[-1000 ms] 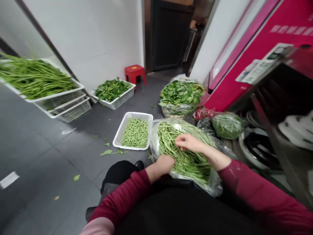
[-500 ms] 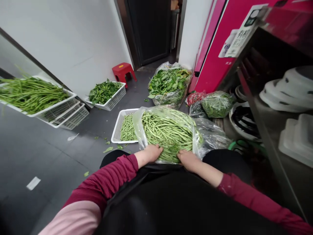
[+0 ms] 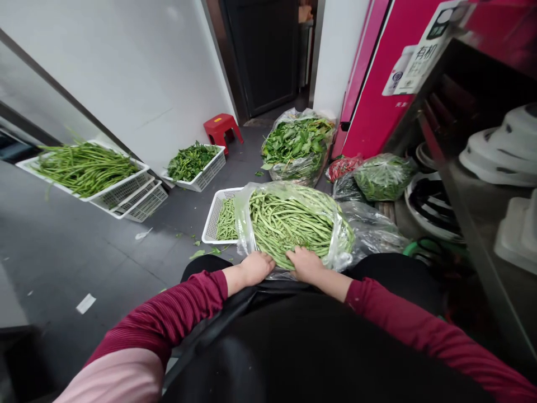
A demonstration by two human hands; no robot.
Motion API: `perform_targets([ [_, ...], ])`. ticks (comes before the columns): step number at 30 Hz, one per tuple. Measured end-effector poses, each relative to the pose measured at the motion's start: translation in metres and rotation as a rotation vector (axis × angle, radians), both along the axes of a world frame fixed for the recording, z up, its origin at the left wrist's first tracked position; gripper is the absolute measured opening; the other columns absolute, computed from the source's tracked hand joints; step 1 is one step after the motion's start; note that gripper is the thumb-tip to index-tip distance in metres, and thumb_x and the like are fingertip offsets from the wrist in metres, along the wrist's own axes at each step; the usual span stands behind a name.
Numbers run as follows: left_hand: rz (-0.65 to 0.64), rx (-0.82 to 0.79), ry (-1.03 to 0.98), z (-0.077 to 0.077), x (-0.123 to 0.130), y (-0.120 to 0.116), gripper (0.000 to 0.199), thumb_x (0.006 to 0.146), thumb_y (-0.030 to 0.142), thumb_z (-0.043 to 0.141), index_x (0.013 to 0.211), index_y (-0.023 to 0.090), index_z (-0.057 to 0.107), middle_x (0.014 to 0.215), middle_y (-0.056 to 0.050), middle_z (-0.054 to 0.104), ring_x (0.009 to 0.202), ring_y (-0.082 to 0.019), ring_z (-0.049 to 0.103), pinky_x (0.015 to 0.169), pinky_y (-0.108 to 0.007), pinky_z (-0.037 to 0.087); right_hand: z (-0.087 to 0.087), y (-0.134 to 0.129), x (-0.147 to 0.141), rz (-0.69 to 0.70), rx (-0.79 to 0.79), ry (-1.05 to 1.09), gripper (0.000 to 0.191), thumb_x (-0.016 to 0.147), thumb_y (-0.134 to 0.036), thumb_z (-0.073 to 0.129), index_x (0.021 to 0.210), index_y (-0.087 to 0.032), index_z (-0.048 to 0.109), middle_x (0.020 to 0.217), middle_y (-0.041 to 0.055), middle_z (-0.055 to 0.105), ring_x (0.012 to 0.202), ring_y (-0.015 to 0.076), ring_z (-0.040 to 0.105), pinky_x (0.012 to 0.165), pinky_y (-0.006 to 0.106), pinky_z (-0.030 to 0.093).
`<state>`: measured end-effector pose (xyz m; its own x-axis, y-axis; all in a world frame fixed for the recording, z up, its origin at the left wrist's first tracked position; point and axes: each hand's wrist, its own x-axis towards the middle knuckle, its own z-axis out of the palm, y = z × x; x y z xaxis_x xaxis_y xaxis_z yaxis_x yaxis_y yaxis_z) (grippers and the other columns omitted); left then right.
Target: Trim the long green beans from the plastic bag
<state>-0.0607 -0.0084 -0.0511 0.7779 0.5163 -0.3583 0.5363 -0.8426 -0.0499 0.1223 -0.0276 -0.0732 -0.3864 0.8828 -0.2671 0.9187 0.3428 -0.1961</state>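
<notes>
A clear plastic bag (image 3: 243, 221) full of green long beans (image 3: 293, 218) lies open between my knees. At its near left edge, my left hand (image 3: 255, 267) is closed with the fingertips curled onto the ends of the beans. My right hand (image 3: 306, 264) rests over the near middle of the pile, its fingers bent around some beans; the fingertips are partly hidden among them. Just left of the bag stands a white basket (image 3: 208, 224) holding cut bean pieces (image 3: 226, 219), partly covered by the bag.
Stacked white baskets (image 3: 145, 207) with long green stems are at left. A basket of leafy greens (image 3: 193, 162), a red stool (image 3: 222, 130) and a bag of leaves (image 3: 297, 140) stand farther back. At right are bagged greens (image 3: 384, 176) and a metal shelf (image 3: 474, 207) with white containers.
My right hand has moved left over the beans, nearer my left hand. The left hand has drawn slightly back toward me. The camera view has swung a little to the left.
</notes>
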Motion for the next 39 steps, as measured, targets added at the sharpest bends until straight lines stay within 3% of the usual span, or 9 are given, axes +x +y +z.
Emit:
perform_targets([
  [5, 0.047, -0.036, 0.007, -0.003, 0.005, 0.001, 0.011, 0.075, 0.017, 0.049, 0.077, 0.013, 0.059, 0.077, -0.007, 0.057, 0.077, -0.017, 0.052, 0.065, -0.028, 0.036, -0.006, 0.004, 0.007, -0.063, -0.088, 0.161, 0.042, 0.065, -0.044, 0.060, 0.102, -0.025, 0.052, 0.099, 0.0059, 0.047, 0.096, 0.0211, 0.046, 0.077, 0.029, 0.035],
  [11, 0.011, 0.084, -0.185, 0.056, 0.018, 0.026, 0.016, 0.079, 0.022, 0.046, 0.070, 0.016, 0.057, 0.075, -0.004, 0.055, 0.078, -0.016, 0.047, 0.065, -0.027, 0.033, 0.017, 0.047, 0.031, -0.167, -0.299, 0.517, 0.042, 0.066, -0.051, 0.056, 0.095, -0.020, 0.056, 0.092, 0.0046, 0.056, 0.082, 0.0176, 0.053, 0.070, 0.028, 0.039],
  [14, -0.048, 0.077, -0.191, 0.066, 0.023, 0.029, 0.016, 0.079, 0.022, 0.046, 0.071, 0.016, 0.058, 0.076, -0.004, 0.056, 0.077, -0.016, 0.047, 0.062, -0.027, 0.031, 0.031, 0.066, 0.034, -0.102, -0.484, 0.513, 0.045, 0.070, -0.054, 0.049, 0.098, -0.019, 0.055, 0.090, 0.0052, 0.059, 0.078, 0.0178, 0.055, 0.066, 0.029, 0.041],
  [16, -0.088, 0.046, -0.176, 0.057, 0.022, 0.020, 0.014, 0.078, 0.021, 0.047, 0.071, 0.016, 0.058, 0.075, -0.004, 0.056, 0.076, -0.015, 0.047, 0.061, -0.027, 0.031, 0.032, 0.064, 0.021, -0.086, -0.435, 0.285, 0.054, 0.060, -0.054, 0.059, 0.099, -0.017, 0.054, 0.094, 0.0082, 0.058, 0.083, 0.0216, 0.054, 0.070, 0.032, 0.041],
  [20, -0.057, 0.040, -0.208, 0.026, 0.008, -0.006, 0.016, 0.080, 0.023, 0.047, 0.068, 0.016, 0.056, 0.074, -0.004, 0.055, 0.075, -0.015, 0.047, 0.058, -0.027, 0.031, 0.013, 0.034, -0.016, -0.106, -0.117, -0.068, 0.069, 0.049, -0.041, 0.071, 0.107, -0.012, 0.047, 0.108, 0.0174, 0.048, 0.102, 0.0299, 0.044, 0.077, 0.038, 0.038],
  [24, -0.107, 0.023, -0.255, 0.010, -0.003, -0.022, 0.017, 0.080, 0.024, 0.046, 0.068, 0.016, 0.056, 0.075, -0.004, 0.055, 0.076, -0.016, 0.047, 0.058, -0.028, 0.031, -0.005, 0.007, -0.031, -0.076, 0.114, -0.160, 0.039, 0.069, -0.023, 0.057, 0.105, -0.013, 0.046, 0.104, 0.0184, 0.046, 0.096, 0.0292, 0.044, 0.073, 0.044, 0.037],
  [28, -0.150, -0.007, -0.248, 0.004, -0.002, -0.025, 0.017, 0.079, 0.023, 0.047, 0.068, 0.016, 0.057, 0.075, -0.006, 0.055, 0.075, -0.016, 0.046, 0.057, -0.029, 0.031, -0.010, -0.001, -0.026, -0.068, 0.214, -0.182, 0.028, 0.079, -0.010, 0.035, 0.104, -0.016, 0.046, 0.101, 0.0175, 0.046, 0.090, 0.0274, 0.045, 0.068, 0.043, 0.038],
  [33, 0.022, 0.086, -0.266, -0.007, 0.011, -0.039, 0.014, 0.077, 0.018, 0.049, 0.072, 0.014, 0.060, 0.078, -0.010, 0.054, 0.079, -0.019, 0.045, 0.059, -0.031, 0.031, -0.011, 0.000, -0.009, -0.054, 0.267, -0.154, 0.037, 0.070, -0.013, 0.049, 0.106, -0.018, 0.044, 0.097, 0.0134, 0.048, 0.089, 0.0260, 0.045, 0.066, 0.034, 0.038],
  [39, 0.159, 0.146, -0.393, -0.027, 0.028, -0.057, 0.016, 0.078, 0.019, 0.047, 0.075, 0.015, 0.062, 0.081, -0.011, 0.053, 0.080, -0.020, 0.044, 0.062, -0.031, 0.030, -0.022, 0.020, 0.024, -0.089, 0.249, -0.120, 0.040, 0.065, -0.021, 0.053, 0.104, -0.014, 0.047, 0.091, 0.0141, 0.053, 0.087, 0.0265, 0.049, 0.074, 0.035, 0.037],
])
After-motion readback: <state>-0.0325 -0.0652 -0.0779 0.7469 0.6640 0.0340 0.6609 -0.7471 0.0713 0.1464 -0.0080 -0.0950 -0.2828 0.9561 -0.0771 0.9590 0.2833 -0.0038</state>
